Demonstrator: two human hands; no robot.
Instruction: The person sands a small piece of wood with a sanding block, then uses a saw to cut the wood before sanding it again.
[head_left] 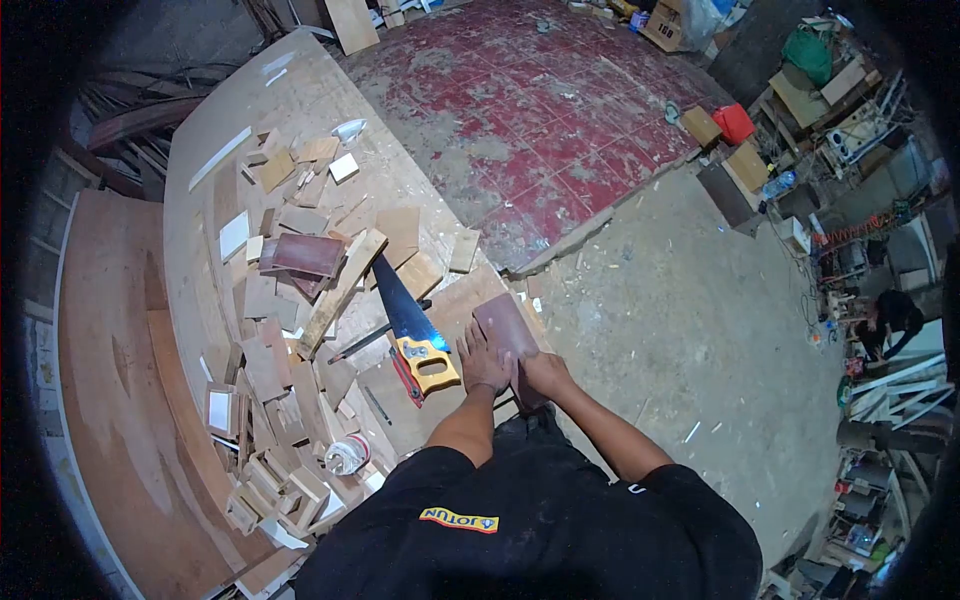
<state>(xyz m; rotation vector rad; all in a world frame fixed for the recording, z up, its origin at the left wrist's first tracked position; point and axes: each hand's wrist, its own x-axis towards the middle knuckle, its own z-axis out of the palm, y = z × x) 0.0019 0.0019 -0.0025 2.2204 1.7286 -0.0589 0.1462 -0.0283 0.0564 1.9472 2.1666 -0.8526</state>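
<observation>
A reddish-brown board [503,318] lies at the near edge of the workbench, close to my body. My left hand [485,362] rests flat along its left side with the fingers stretched out. On the board's right side, my right hand [546,376] is closed at the edge, its fingers partly hidden. Just left of my left hand is a handsaw [408,315] with a yellow handle, its dark blade pointing away from me. A long dark tool [365,342] passes beneath the saw, and a thin dark pencil-like stick [377,405] lies nearer me.
Many wood offcuts [265,355] cover the left part of the workbench [320,90], with a clear container [348,455] among them. A long wooden batten [342,295] lies beyond the saw. Concrete floor [640,300] and red tiles [540,120] are to the right. Another person [888,325] is at far right.
</observation>
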